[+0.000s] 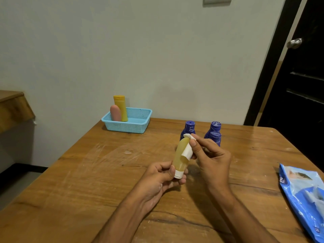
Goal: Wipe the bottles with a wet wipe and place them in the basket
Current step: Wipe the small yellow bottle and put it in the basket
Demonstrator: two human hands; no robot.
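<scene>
Wiping step: my left hand point(164, 174) grips the yellow bottle point(180, 157) by its cap above the desk point(105, 172) while my right hand point(210, 155) pinches the wipe point(187, 149) against it; next, the far-left basket point(140, 127).

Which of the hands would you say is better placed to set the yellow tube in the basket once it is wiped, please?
Left, probably. The left hand already grips the yellow tube by its white cap, and the blue basket stands on its side. The right hand holds the wipe.
</scene>
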